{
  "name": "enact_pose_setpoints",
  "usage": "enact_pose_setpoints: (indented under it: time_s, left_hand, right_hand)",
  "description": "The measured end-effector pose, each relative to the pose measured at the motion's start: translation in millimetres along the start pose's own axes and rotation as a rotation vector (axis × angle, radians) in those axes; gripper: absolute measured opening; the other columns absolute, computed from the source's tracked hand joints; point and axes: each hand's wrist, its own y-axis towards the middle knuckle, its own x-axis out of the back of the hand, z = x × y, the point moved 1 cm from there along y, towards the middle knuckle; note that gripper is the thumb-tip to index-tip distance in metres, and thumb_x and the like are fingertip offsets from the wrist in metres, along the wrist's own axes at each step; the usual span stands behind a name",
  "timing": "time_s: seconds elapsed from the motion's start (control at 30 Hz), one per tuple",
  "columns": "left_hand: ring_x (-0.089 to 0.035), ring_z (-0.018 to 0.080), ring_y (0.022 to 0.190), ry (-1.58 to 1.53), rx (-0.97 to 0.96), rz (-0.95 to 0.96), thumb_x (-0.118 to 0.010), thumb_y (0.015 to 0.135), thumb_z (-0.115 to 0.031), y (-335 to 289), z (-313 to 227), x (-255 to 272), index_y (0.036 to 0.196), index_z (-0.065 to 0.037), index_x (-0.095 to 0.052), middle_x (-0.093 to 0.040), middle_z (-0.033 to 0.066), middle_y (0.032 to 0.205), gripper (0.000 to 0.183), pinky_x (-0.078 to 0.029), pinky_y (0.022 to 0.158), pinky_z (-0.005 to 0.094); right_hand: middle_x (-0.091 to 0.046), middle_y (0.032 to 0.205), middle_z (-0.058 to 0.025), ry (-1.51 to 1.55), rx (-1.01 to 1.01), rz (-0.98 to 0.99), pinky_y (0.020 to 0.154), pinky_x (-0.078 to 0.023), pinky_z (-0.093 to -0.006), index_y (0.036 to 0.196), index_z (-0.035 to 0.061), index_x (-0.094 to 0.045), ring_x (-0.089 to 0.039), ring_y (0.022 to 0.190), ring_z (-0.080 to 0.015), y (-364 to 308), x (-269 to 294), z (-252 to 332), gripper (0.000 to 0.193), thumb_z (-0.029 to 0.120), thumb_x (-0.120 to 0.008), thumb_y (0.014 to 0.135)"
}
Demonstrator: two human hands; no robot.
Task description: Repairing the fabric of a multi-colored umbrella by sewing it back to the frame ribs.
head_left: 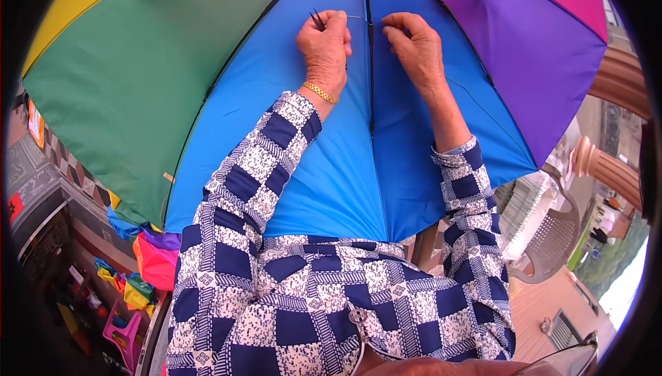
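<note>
An umbrella canopy with several coloured panels lies spread before me, its blue panel (303, 162) in the middle. Down that blue cloth runs a black metal rib (371, 79). Left of the rib, my left hand (325, 45) is closed around a small black two-pointed tool (318, 20), perhaps thread snips; most of it is hidden in the palm. From its fingertips a thin pale needle or thread (354, 16) reaches toward the rib. My right hand (417, 48) is just right of the rib, fingers curled in a pinch; what they hold cannot be made out. A loose dark thread (486, 110) trails beyond the right wrist.
Green (124, 114) and purple (531, 66) panels flank the blue. Folded bright cloth (155, 259) hangs at lower left, above a pink plastic stool (124, 331). A beige plastic chair (552, 238) stands at right, near brown columns (607, 169).
</note>
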Motion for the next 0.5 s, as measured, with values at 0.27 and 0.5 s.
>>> enact_pose_setpoints:
  time_s: [0.27, 0.5]
  left_hand:
    - [-0.043, 0.0074, 0.043, -0.045, 0.016, 0.007, -0.062, 0.083, -0.015, -6, -5, 1, 0.078, -0.005, -0.057, -0.051, -0.0007, 0.058, 0.012, -0.034, 0.038, 0.0206]
    - [-0.043, 0.0074, 0.042, -0.048, 0.022, -0.005, -0.062, 0.083, -0.014, -5, -4, -5, 0.077, -0.005, -0.057, -0.051, -0.0003, 0.057, 0.012, -0.034, 0.038, 0.0207]
  right_hand:
    - [-0.060, 0.083, -0.0034, 0.217, -0.229, 0.059, 0.058, -0.048, -0.0222, 0.092, 0.0009, -0.066, -0.056, 0.063, -0.0095, -10, 6, 16, 0.013, 0.006, -0.061, 0.080]
    - [-0.060, 0.085, -0.0037, 0.244, -0.225, 0.038, 0.058, -0.048, -0.0215, 0.091, 0.0006, -0.066, -0.056, 0.063, -0.0093, -10, 5, 15, 0.013, 0.004, -0.061, 0.080]
